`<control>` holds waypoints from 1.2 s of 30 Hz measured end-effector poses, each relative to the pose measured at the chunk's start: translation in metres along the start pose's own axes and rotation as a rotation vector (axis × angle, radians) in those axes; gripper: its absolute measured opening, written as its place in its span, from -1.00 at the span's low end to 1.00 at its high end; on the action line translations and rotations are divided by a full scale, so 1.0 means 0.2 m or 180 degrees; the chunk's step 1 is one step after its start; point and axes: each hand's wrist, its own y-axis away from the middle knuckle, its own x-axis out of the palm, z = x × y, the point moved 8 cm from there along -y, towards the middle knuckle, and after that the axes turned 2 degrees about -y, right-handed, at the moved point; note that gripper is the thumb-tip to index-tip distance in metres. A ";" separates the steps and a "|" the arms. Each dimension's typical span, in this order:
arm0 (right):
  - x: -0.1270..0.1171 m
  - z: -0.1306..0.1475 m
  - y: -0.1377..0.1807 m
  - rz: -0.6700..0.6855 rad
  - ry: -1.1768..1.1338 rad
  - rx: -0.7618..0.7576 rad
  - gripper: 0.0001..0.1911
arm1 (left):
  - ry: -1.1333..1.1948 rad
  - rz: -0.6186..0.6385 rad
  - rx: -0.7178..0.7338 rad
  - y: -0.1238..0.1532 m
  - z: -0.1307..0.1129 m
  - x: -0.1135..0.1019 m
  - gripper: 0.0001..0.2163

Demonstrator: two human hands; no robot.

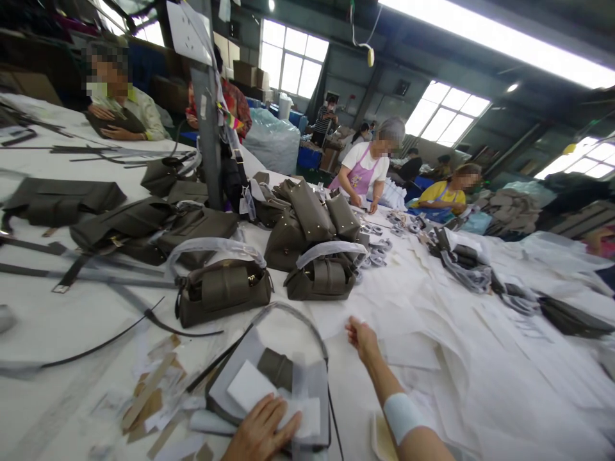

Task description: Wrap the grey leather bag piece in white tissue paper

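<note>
My left hand (264, 428), fingers spread, presses down on white padding (252, 386) on top of a dark olive handbag (214, 394). A grey wrapped handle arcs behind that bag, and a clear strip crosses its front. Further forward, my right hand (364, 339) has its fingers curled at the white paper sheets (408, 352); what the fingertips hold, if anything, is too small to make out. Two finished-looking olive handbags (235, 291) with plastic-wrapped handles stand upright just beyond. My right forearm wears a pale blue band (403, 416).
Paper and card scraps (151, 390) lie to the left of the bag. Loose dark straps (106, 342) cross the left of the table. More olive bags (307, 214) are piled behind, around a metal post (207, 128). Several people work across the table.
</note>
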 end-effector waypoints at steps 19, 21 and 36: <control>0.40 -0.30 0.48 0.1504 0.2808 -0.0239 -0.27 | 0.0321 0.0966 0.0060 0.00 -0.04 0.03 -0.59; 0.46 -0.35 0.46 0.1512 0.3269 -0.0225 -0.12 | 0.0282 0.0985 0.0077 0.00 -0.05 0.03 -0.59; 0.44 -0.19 0.28 0.0712 0.2997 -0.0874 -0.90 | 0.0405 0.0954 -0.0014 0.01 -0.05 0.05 -0.57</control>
